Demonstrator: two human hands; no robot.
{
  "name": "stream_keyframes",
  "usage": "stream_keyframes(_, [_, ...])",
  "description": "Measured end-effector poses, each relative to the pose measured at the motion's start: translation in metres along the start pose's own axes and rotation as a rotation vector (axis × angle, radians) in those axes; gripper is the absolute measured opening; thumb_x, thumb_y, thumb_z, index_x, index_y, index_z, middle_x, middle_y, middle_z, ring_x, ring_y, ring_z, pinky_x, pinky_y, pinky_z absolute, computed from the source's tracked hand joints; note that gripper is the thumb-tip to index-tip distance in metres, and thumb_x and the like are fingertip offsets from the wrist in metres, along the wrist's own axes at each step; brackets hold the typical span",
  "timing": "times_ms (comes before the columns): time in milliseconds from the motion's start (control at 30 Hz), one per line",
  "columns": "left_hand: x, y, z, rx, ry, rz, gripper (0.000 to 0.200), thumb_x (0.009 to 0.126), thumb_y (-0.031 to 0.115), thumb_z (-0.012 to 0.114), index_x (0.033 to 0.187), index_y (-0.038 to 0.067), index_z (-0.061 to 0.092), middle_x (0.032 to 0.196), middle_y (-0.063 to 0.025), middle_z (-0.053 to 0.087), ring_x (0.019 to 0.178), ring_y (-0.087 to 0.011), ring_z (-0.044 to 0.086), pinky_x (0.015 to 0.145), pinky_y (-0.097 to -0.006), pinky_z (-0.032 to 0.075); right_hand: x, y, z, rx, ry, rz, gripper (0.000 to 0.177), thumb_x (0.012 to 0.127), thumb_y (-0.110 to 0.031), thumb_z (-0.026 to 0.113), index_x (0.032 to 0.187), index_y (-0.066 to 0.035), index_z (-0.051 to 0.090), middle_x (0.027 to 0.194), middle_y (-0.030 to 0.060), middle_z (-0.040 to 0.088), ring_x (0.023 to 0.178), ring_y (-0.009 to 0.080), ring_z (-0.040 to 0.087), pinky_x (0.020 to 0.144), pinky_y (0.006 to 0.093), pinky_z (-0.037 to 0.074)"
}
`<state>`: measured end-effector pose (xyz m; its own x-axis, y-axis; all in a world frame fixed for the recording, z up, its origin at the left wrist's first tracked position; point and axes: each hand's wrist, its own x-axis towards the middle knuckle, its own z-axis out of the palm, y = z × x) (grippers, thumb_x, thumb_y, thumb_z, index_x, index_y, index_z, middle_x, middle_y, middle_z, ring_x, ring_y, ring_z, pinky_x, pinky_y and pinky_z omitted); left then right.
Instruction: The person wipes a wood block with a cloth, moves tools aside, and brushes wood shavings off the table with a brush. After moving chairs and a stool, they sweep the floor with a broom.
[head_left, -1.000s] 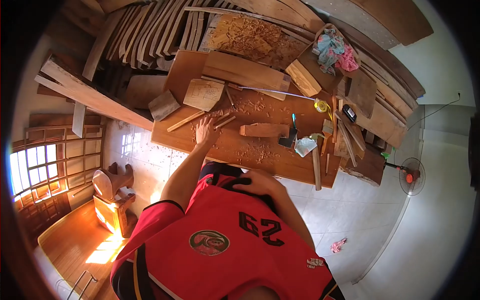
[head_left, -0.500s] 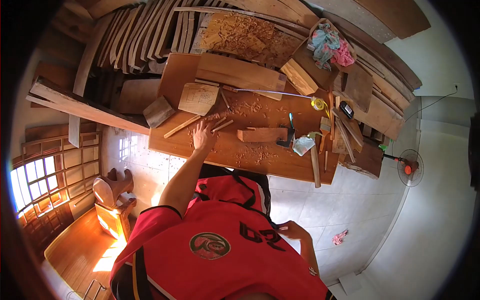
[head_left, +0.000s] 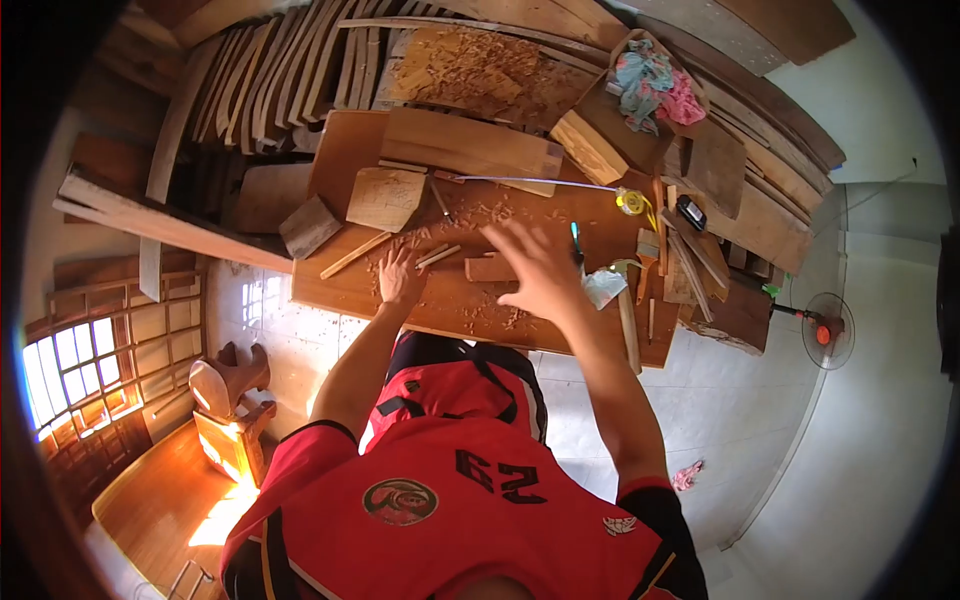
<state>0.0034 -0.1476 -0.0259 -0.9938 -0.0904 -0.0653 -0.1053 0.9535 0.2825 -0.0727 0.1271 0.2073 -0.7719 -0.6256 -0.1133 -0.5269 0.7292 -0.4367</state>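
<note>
My left hand [head_left: 400,278] rests on the wooden table [head_left: 345,290] with its fingers apart, just left of two short wooden sticks [head_left: 438,257]. Over the table's middle, my right hand [head_left: 540,268] hangs with spread fingers and holds nothing. It partly covers a reddish wooden block [head_left: 487,268]. Wood shavings [head_left: 495,318] lie around both hands. A longer stick [head_left: 355,256] lies left of my left hand, and a board with pencil marks [head_left: 386,198] is beyond it.
A yellow tape measure [head_left: 630,201] with its blade pulled out, a brush [head_left: 647,252], a crumpled plastic bag [head_left: 603,288] and a black device [head_left: 691,213] lie on the right. Curved planks [head_left: 280,80] are stacked behind. A fan [head_left: 823,330] stands far right.
My right hand has risen from beside my waist to above the table, over the reddish block. My left hand has shifted slightly left, away from the short sticks.
</note>
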Motion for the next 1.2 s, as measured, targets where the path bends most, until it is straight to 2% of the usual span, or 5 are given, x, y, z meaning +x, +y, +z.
stream_keyframes(133, [0.004,0.014,-0.007,0.06,-0.019,0.032,0.045,0.081,0.031,0.068,0.121,0.01,0.059,0.123,-0.0097,0.061,0.122,-0.0297,0.052,0.103,-0.0478,0.038,0.016,0.013,0.032,-0.075,-0.203,0.043,0.062,0.073,-0.023,0.081,0.128,-0.011,0.055,0.119,0.0138,0.065,0.104,0.0367,0.065,0.086,0.0478,0.053])
stream_keyframes(400, [0.02,0.026,-0.002,0.038,-0.247,-0.048,0.055,0.079,0.031,0.067,0.124,0.003,0.05,0.118,-0.0187,0.063,0.107,-0.0326,0.063,0.099,-0.048,0.042,-0.086,0.074,-0.024,0.639,0.57,0.651,0.051,0.077,-0.032,0.083,0.111,0.002,0.065,0.096,0.0163,0.072,0.086,0.0267,0.07,0.078,0.0375,0.054])
stream_keyframes(667, [0.043,0.037,-0.006,-0.049,-0.306,-0.15,0.052,0.09,0.033,0.051,0.131,0.002,0.043,0.116,-0.0252,0.066,0.104,-0.0398,0.066,0.089,-0.0493,0.05,-0.202,0.114,0.083,1.814,1.179,0.964,0.066,0.087,-0.024,0.072,0.143,-0.004,0.043,0.137,0.0097,0.055,0.122,0.0277,0.055,0.106,0.0415,0.042])
stream_keyframes(867, [0.084,0.058,-0.016,-0.458,-0.397,-0.471,0.045,0.093,0.038,0.05,0.122,0.003,0.047,0.1,-0.0267,0.068,0.097,-0.0447,0.066,0.081,-0.0529,0.052,-0.259,0.086,0.146,1.959,1.276,0.991,0.065,0.092,-0.03,0.066,0.146,-0.006,0.04,0.143,0.0099,0.05,0.132,0.0286,0.047,0.112,0.0436,0.037])
stream_keyframes(1200, [0.129,0.089,0.016,-0.187,-0.012,-0.68,0.056,0.086,0.052,0.064,0.099,-0.002,0.063,0.097,-0.0237,0.07,0.093,-0.0406,0.069,0.08,-0.0491,0.057,-0.291,0.068,0.173,1.996,1.327,1.013,0.067,0.09,-0.037,0.067,0.146,-0.008,0.042,0.145,0.0097,0.049,0.135,0.029,0.044,0.114,0.0445,0.033])
